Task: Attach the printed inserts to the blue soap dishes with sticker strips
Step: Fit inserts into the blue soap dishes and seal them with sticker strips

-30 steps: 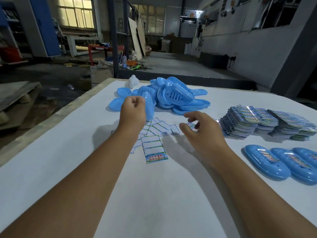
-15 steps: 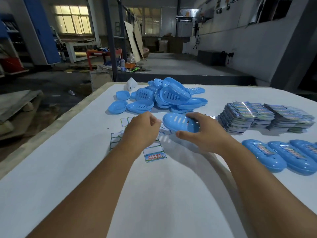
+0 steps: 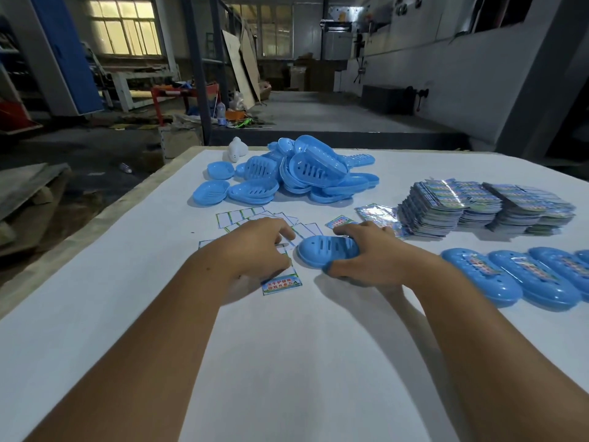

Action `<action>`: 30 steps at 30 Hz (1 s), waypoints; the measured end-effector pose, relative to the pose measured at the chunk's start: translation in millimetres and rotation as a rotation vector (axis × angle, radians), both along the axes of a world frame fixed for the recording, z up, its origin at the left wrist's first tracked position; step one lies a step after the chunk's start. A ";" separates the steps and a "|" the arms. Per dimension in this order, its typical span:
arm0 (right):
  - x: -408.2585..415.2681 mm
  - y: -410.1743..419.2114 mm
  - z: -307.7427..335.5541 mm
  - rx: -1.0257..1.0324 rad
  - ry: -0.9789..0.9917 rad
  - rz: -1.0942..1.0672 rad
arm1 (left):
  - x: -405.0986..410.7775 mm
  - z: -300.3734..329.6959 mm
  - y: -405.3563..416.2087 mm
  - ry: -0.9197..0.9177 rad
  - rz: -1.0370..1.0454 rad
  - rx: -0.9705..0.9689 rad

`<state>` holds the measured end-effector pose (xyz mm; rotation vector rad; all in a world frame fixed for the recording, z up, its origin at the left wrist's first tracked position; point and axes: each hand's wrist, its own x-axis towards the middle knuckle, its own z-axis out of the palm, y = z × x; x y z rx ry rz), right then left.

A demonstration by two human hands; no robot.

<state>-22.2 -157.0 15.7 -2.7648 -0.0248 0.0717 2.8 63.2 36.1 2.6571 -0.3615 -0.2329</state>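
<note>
The right hand (image 3: 373, 253) grasps one blue soap dish (image 3: 328, 255), slotted bottom up, near the middle of the desk (image 3: 287, 362). Just beside it the left hand (image 3: 255, 247) rests with curled fingers on the sticker strips (image 3: 280, 283); whether its grip pinches one, I cannot tell. A pile of dishes (image 3: 299, 173) lies toward the far edge, stacked inserts (image 3: 478, 207) and finished dishes (image 3: 510, 279) toward the right edge.

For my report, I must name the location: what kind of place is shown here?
Probably a factory or workshop packing area. A white table holds a bulk pile of blue soap dishes and stacks of printed inserts; behind it lies a concrete floor with stored boards.
</note>
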 end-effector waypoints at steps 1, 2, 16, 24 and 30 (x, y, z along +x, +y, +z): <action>-0.2 0.4 0.5 0.005 0.000 0.002 | 1.3 0.2 0.2 -0.006 0.006 -0.026; -0.6 0.8 1.1 0.013 -0.002 0.003 | 2.6 -0.2 0.6 -0.013 0.015 -0.051; -12.2 34.6 2.4 0.341 -0.339 0.192 | 9.5 8.8 1.1 -0.145 -0.114 -0.875; -8.3 28.0 10.7 0.893 -0.345 0.021 | 6.3 4.5 -13.4 -0.066 0.096 -1.026; -7.2 23.1 13.7 1.112 -0.216 -0.095 | -2.6 -0.9 -24.4 -0.048 -0.048 -0.850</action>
